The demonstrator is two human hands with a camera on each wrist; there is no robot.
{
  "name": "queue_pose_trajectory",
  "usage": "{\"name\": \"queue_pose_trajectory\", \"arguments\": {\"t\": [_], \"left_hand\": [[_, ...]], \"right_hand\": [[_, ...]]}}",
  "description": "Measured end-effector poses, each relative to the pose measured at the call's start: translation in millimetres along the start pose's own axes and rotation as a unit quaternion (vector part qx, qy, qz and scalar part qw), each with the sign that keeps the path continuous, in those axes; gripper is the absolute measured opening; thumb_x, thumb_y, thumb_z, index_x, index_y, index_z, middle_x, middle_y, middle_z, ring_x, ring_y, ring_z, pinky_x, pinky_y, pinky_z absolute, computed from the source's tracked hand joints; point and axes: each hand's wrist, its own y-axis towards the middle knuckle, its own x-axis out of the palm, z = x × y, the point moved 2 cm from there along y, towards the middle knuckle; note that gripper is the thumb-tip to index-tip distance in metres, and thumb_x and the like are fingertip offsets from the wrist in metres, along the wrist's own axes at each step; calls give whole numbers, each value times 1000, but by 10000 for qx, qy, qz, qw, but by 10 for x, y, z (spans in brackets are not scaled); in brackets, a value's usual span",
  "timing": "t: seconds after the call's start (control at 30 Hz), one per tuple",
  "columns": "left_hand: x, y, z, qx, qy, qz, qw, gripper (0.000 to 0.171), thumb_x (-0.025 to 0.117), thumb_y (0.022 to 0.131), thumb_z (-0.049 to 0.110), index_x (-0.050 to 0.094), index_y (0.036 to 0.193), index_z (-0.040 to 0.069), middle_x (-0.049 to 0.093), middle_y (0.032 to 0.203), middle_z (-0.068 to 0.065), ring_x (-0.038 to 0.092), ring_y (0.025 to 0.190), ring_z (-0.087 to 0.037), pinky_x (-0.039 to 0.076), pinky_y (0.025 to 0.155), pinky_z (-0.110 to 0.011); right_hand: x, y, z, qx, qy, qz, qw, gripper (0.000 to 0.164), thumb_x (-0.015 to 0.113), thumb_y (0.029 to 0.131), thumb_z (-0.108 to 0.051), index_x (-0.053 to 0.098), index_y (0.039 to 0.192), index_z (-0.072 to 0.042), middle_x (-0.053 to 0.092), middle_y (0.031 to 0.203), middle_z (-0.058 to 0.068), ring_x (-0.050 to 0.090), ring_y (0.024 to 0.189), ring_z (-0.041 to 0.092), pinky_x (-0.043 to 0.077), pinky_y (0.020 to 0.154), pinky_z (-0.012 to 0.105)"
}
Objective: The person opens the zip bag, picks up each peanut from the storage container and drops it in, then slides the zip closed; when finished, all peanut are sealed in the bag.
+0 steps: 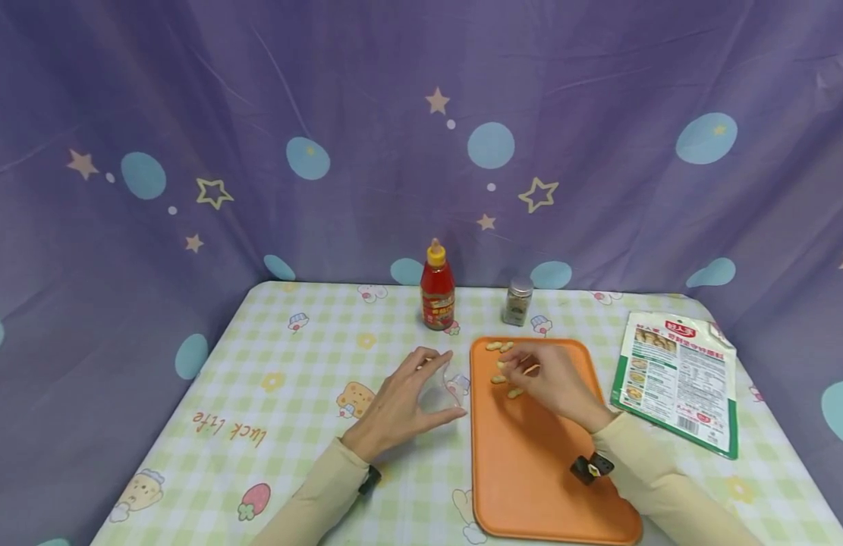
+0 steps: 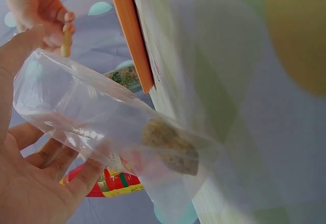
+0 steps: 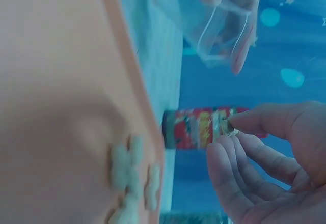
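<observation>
My left hand (image 1: 407,394) holds a clear plastic bag (image 2: 76,102) by its mouth, thumb and fingers spread wide apart around it. Low in the bag lies a brown, rough-skinned lump (image 2: 170,146). Over the far left part of the orange tray (image 1: 530,470), my right hand (image 1: 547,383) pinches a peanut (image 2: 66,42) between thumb and fingertips. In the left wrist view this peanut appears just beyond the bag's mouth. Several unshelled peanuts (image 1: 498,379) lie on the tray under and around the right hand.
A red sauce bottle (image 1: 438,292) with a yellow cap and a small spice jar (image 1: 518,303) stand behind the tray. To its right a green and white food packet (image 1: 677,387) lies flat. A checked cloth (image 1: 298,425) covers the table, with a purple curtain (image 1: 366,91) behind.
</observation>
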Motion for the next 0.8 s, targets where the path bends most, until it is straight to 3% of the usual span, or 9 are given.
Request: {"name": "queue_pose_trajectory", "arguments": {"t": [0.23,0.53,0.8], "left_hand": [[-1,1,9,-28,-23,-47,10000,87,80,84,62,50,155,21,52,136,7,57,115,-6,57,96,-30],[-8,3,13,-55,4,-46,10000,88,80,84,63,50,156,21,53,137,7,56,117,-7,57,94,-30],[-13,2,19,-79,-63,-57,9999,88,82,83,59,50,155,21,52,137,7,57,119,-8,57,95,-30]], "right_hand": [[146,54,-206,-99,384,-230,9989,13,74,96,-12,78,109,-11,78,98,0,70,85,11,59,76,26],[273,83,-383,-300,459,-362,9978,13,74,96,-13,79,107,-18,77,97,-5,69,87,9,60,77,28],[343,108,-447,-472,429,-462,9969,13,72,97,-13,79,107,-17,76,97,-5,69,87,7,59,78,24]]}}
